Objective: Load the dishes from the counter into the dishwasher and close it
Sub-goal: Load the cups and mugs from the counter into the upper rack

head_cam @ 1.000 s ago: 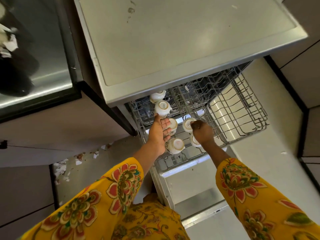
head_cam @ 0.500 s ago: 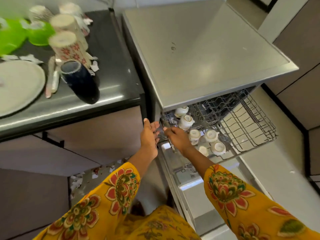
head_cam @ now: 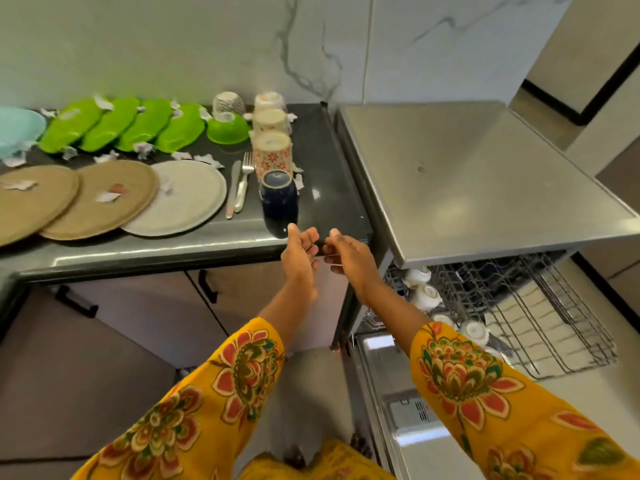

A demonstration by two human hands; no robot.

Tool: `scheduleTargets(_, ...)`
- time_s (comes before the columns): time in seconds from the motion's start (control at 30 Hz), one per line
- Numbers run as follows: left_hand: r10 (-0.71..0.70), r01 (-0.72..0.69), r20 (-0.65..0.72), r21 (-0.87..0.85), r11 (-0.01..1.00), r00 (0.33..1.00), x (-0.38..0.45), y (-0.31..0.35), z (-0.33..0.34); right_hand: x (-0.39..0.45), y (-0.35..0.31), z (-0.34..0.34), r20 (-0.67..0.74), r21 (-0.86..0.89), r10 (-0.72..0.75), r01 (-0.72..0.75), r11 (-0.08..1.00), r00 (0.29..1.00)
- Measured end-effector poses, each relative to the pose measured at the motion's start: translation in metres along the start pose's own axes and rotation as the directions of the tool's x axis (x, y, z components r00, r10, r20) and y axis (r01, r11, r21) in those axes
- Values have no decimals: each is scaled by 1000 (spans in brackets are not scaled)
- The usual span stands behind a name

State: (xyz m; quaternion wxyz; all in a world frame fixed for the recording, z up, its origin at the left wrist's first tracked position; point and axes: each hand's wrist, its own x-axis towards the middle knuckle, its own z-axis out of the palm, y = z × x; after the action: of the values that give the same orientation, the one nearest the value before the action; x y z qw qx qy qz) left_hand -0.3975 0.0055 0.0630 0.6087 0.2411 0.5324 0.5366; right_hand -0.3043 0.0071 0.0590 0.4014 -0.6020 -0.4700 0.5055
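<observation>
My left hand and my right hand are raised side by side at the counter's front edge, both empty with relaxed fingers. Just beyond them stands an upturned dark blue mug. Behind it is a row of floral mugs. A fork and knife lie beside a white plate. To the right, the dishwasher's upper rack is pulled out with several white cups upside down in it. The door hangs open below.
Two tan plates, several green plates, a green bowl, a light blue dish and bits of torn paper lie on the dark counter. The steel dishwasher top is bare. Cabinet handles sit below the counter.
Both hands have left the cups in the rack and risen left to the counter edge near the blue mug. The view has tilted up from the rack to the counter.
</observation>
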Motion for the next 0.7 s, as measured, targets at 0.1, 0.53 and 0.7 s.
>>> scheduleTargets(0.1,36,-37,-53,-24,999,998,8,19,-5,13,-15,12,28,13,-25,24,1000,999)
scheduleTargets(0.53,-1,-25,-228,-110,994,974,64,71,-17,84,-61,48,214,25,-11,6,1000,977)
scheduleTargets(0.7,-38,19,-207,-90,996,978,81,77,-14,111,-61,55,241,-37,-64,75,996,968)
